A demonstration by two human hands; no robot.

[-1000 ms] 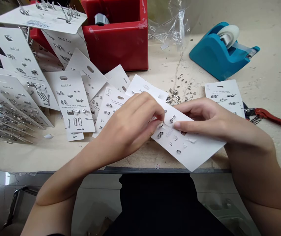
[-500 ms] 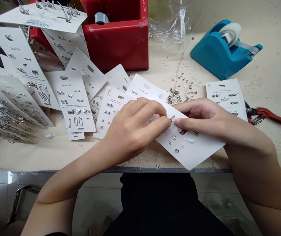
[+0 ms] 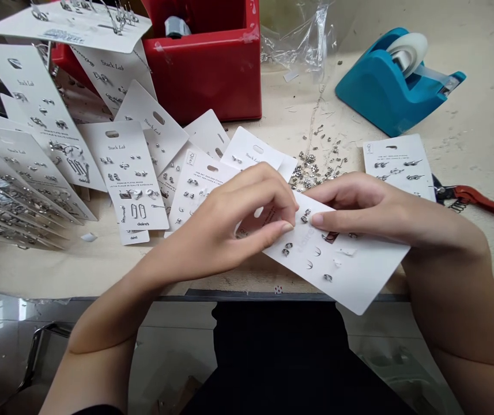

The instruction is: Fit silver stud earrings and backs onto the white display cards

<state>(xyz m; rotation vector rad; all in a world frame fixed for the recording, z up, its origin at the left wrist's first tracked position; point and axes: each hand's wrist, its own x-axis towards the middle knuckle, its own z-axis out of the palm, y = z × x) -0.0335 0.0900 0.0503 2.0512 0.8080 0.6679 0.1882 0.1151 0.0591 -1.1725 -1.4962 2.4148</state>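
Observation:
My right hand [image 3: 376, 210] grips a white earring card [image 3: 359, 271], its thumb pressed on the face and its other fingers behind. Several small silver earrings and backs [image 3: 306, 216] show on that card, which is tilted over the table's front edge. At the card's left end is my left hand [image 3: 247, 216], thumb and curled fingers brought close in a pinch. Whatever is between those fingertips is too small or hidden to make out. Beyond the hands lies a scatter of small metal earring backs [image 3: 311, 167].
Several carded earrings [image 3: 136, 173] lie and stand at the left, before a red tape dispenser [image 3: 203, 75]. A blue tape dispenser [image 3: 393, 86] is at the back right. Another earring card [image 3: 398, 155] and red-handled pliers [image 3: 484, 202] lie to the right. Clear plastic [image 3: 298, 40] lies behind.
My left hand has drawn back a little to the left from the earrings, uncovering more of them. The held card has shifted slightly right and toward me, with my right hand still on it.

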